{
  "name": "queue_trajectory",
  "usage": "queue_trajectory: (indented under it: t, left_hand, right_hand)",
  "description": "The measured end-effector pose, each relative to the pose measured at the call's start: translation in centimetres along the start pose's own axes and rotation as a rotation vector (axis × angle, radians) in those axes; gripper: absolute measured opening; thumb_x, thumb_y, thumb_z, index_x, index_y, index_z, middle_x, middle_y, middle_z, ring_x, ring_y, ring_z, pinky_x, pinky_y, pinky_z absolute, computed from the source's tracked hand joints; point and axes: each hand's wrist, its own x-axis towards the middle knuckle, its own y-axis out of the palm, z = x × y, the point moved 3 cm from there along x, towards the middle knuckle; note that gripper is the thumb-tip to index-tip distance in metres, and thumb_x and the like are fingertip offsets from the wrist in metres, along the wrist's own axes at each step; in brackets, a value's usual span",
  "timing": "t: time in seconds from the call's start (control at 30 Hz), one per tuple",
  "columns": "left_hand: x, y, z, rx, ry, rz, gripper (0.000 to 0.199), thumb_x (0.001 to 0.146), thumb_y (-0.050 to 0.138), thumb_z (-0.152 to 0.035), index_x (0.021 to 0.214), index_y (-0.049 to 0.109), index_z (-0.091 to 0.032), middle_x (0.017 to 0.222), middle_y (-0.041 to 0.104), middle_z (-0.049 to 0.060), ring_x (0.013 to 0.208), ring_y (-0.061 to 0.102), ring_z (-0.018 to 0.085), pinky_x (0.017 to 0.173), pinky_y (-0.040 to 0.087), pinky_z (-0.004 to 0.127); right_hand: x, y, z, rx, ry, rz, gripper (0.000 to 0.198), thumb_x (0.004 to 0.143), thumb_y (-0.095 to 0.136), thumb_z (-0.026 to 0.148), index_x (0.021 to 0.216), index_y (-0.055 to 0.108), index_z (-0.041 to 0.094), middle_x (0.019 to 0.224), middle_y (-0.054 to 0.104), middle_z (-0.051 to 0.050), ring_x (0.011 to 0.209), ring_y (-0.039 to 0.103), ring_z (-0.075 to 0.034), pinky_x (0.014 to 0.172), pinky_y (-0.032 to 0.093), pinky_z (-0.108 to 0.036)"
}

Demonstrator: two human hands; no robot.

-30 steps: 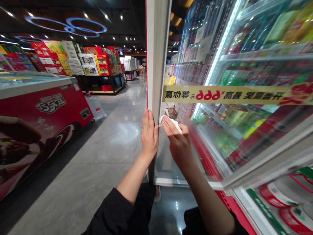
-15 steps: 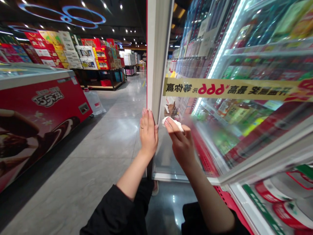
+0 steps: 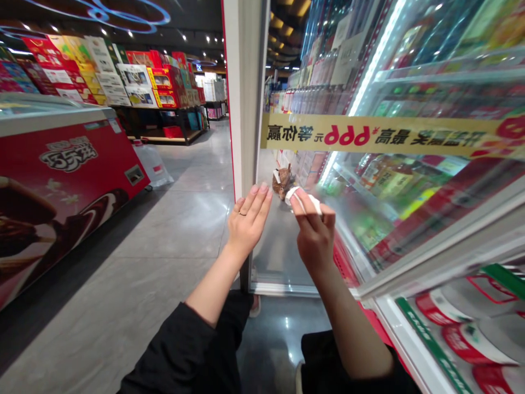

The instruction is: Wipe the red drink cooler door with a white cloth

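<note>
A glass cooler door [image 3: 283, 246] with a pale frame [image 3: 245, 109] stands open in front of me. My left hand [image 3: 249, 219] lies against the frame's edge, fingers stretched out, a ring on one of them. To its right, my right hand [image 3: 315, 230] is closed on a crumpled white wiping cloth [image 3: 302, 201] at the glass. Fingers cover part of the cloth. Above both hands, a yellow sticker strip [image 3: 356, 133] with mirrored lettering crosses the pane. A brown crumpled item [image 3: 282, 180] shows through the glass near the cloth.
A red chest freezer [image 3: 74, 164] is on the left, with a clear plastic container [image 3: 151, 164] at its end. Stacked gift boxes [image 3: 151, 82] stand farther back. On the right are cooler shelves of bottles [image 3: 389, 180] and large red-labelled containers [image 3: 463, 328] low down.
My right hand has moved slightly right with the cloth across the glass. My left hand's fingers have tilted rightward over the frame. The camera view has shifted a little.
</note>
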Motion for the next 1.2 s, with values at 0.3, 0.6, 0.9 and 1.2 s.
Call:
queue_trajectory:
  t: [0.3, 0.6, 0.9, 1.2]
  left_hand:
    - [1.5, -1.2, -2.4, 0.377, 0.293, -0.183, 0.061, 0.116, 0.043, -0.012, 0.175, 0.04, -0.026, 0.16, 0.065, 0.002, 0.161, 0.045, 0.011, 0.14, 0.015, 0.023]
    - [2.2, -0.6, -6.9, 0.328, 0.332, -0.127, 0.07, 0.114, 0.05, -0.009, 0.179, 0.029, -0.023, 0.161, 0.064, 0.003, 0.161, 0.044, 0.011, 0.14, 0.016, 0.022]
    - [3.0, 1.6, -8.5, 0.292, 0.257, -0.074, 0.07, 0.116, 0.04, -0.008, 0.181, 0.02, -0.023, 0.165, 0.057, 0.007, 0.159, 0.047, 0.013, 0.139, 0.023, 0.026]
    - [3.6, 3.6, -10.7, 0.205, 0.206, -0.023, 0.074, 0.115, 0.043, -0.009, 0.182, 0.018, -0.026, 0.168, 0.055, 0.009, 0.16, 0.048, 0.019, 0.138, 0.031, 0.032]
  right_hand:
    - [0.5, -0.7, -0.3, -0.064, -0.068, 0.036, 0.076, 0.109, 0.04, 0.002, 0.177, 0.034, 0.034, 0.155, 0.072, -0.007, 0.138, 0.069, -0.025, 0.112, 0.057, -0.043]
    - [0.1, -1.4, -1.7, -0.085, -0.008, -0.055, 0.084, 0.108, 0.035, -0.001, 0.181, 0.014, 0.034, 0.162, 0.066, -0.012, 0.144, 0.067, -0.026, 0.111, 0.058, -0.048]
    - [-1.2, -3.4, -5.5, -0.154, 0.056, -0.062, 0.081, 0.105, 0.032, 0.0, 0.179, 0.027, 0.033, 0.16, 0.068, -0.012, 0.142, 0.068, -0.029, 0.106, 0.06, -0.051]
    - [-2.8, -4.3, -8.4, -0.193, 0.021, -0.079, 0.075, 0.106, 0.03, 0.001, 0.176, 0.036, 0.027, 0.156, 0.07, -0.016, 0.141, 0.069, -0.024, 0.109, 0.055, -0.045]
